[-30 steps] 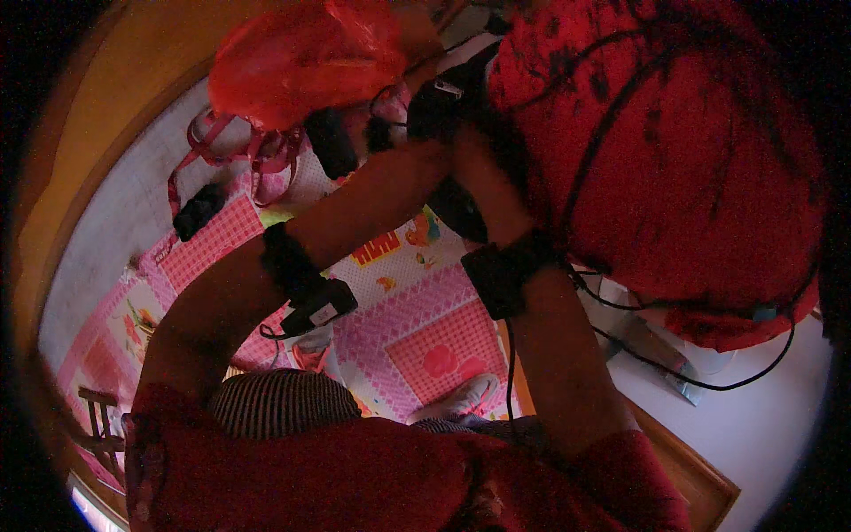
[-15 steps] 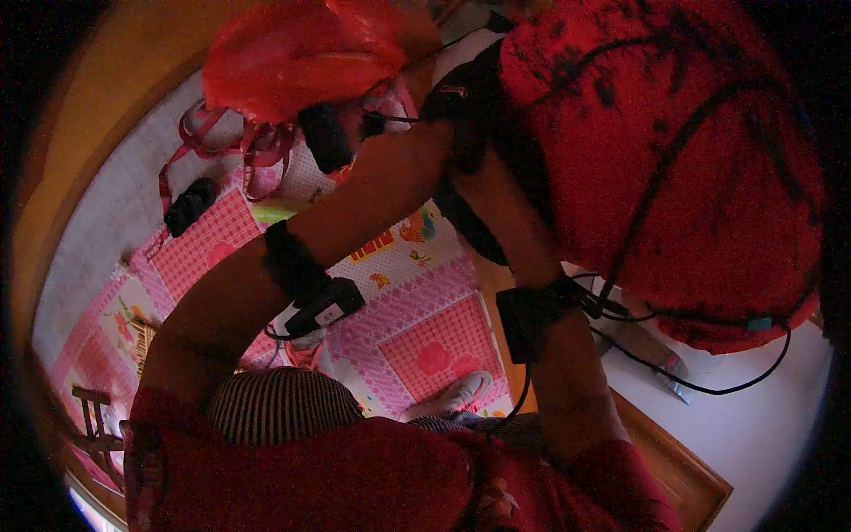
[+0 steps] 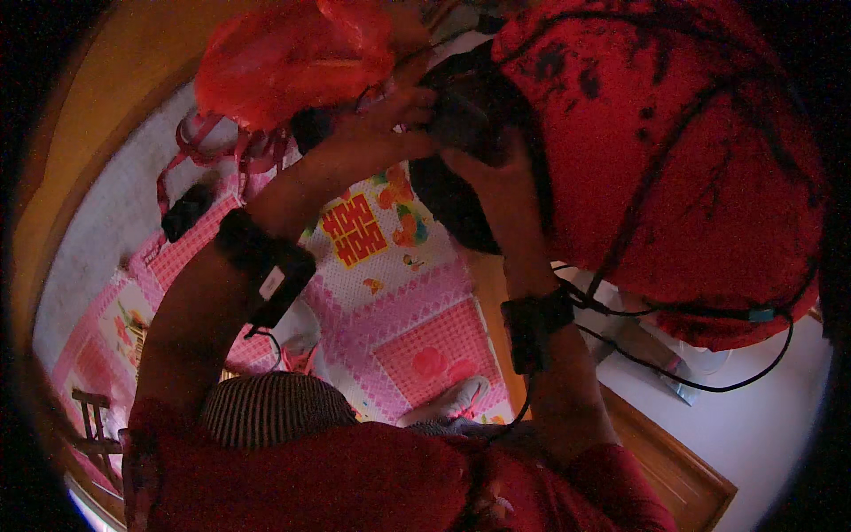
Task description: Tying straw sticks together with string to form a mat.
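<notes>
A soft-looking black piece (image 3: pixel 470 111), its kind hard to make out in the dim light, lies against the left side of a large red cloth item (image 3: pixel 656 177) with dark blotches. My left hand (image 3: pixel 386 129) reaches in from the left, its thumb and fingers bent at the piece's left edge. From below, my right hand (image 3: pixel 496 173) grips its lower part, thumb pointing left and the other fingers partly lost in the dark. Dark straps with boxy devices circle both my forearms.
A red plastic bag (image 3: pixel 292 66) sits at the far left, beside pink straps (image 3: pixel 217 146) and a small black object (image 3: pixel 188 213). Pink patterned covering (image 3: pixel 425 310) spreads below my arms. Black cables (image 3: pixel 700 386) hang over a white surface (image 3: pixel 753 417) at right. A small wooden chair (image 3: pixel 93 421) stands lower left.
My hands have moved apart, and more of the black piece shows between them. My left forearm has shifted left, uncovering a red and yellow pattern on the covering.
</notes>
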`<state>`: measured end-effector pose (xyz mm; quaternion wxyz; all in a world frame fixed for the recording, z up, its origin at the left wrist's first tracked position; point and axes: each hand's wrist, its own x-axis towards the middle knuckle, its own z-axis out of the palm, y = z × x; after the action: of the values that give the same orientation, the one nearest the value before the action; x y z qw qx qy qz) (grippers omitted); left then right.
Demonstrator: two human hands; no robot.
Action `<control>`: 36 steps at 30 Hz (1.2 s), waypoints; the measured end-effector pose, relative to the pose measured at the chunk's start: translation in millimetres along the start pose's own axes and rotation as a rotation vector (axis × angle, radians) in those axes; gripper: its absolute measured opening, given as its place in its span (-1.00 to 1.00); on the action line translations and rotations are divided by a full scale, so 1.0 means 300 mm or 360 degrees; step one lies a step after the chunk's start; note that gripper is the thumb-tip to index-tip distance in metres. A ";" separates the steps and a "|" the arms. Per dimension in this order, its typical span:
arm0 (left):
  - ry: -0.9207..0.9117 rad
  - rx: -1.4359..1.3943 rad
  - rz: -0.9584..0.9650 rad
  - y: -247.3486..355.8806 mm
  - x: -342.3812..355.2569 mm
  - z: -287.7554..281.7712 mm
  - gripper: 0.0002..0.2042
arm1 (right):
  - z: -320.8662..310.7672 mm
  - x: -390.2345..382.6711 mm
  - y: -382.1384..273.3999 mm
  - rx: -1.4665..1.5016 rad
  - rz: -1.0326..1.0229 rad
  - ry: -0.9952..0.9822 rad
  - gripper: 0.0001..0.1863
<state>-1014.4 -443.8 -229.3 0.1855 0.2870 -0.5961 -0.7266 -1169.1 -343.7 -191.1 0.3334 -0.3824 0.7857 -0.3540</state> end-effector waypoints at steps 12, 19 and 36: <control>0.0058 -0.1023 0.0079 0.078 -0.103 0.015 -0.45 | 0.034 -0.115 -0.143 0.0902 -0.0269 -0.0090 -0.52; 0.0426 -0.1862 -0.0030 -0.121 -0.058 -0.007 -0.59 | -0.023 -0.148 -0.008 0.0786 0.0168 -0.0618 -0.62; 0.0494 -0.1889 0.0077 -0.145 -0.054 0.011 -0.68 | 0.141 -0.154 -0.036 -0.0036 -0.0045 -0.0074 -0.63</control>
<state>-1001.0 -421.8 -268.1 0.4146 0.2236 -0.0620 -0.8799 -1109.2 -322.8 -192.8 0.3422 -0.4054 0.7762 -0.3407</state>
